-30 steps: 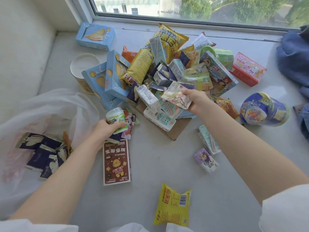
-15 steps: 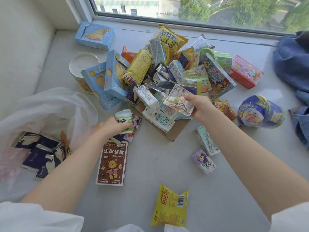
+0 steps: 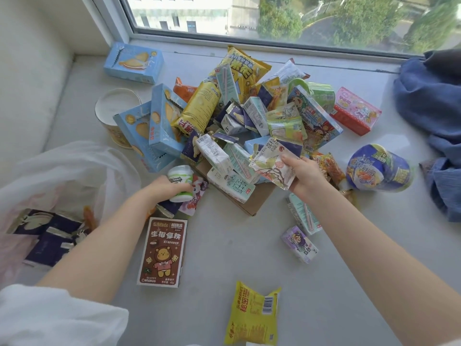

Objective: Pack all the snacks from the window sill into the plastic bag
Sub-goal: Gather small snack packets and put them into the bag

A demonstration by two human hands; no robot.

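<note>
A heap of snack packets and boxes (image 3: 249, 116) lies on the grey window sill (image 3: 224, 245). My left hand (image 3: 162, 189) grips a small white-and-green mint bottle (image 3: 180, 182) at the heap's near left edge. My right hand (image 3: 303, 172) holds a white tea sachet with a branch drawing (image 3: 270, 164) just above the heap. The clear plastic bag (image 3: 62, 176) lies open at the left with dark purple packets (image 3: 47, 236) inside.
A brown bear box (image 3: 163, 253), a yellow packet (image 3: 253, 315), a small purple carton (image 3: 299, 243) and a mint carton (image 3: 303, 216) lie loose near me. A purple noodle cup (image 3: 379, 168), pink box (image 3: 355, 109) and blue cloth (image 3: 431, 101) are right; a white-lidded tub (image 3: 117, 108) left.
My right hand has lifted the tea sachet slightly toward me. My left hand keeps hold of the mint bottle and has shifted a little right; the view has moved closer.
</note>
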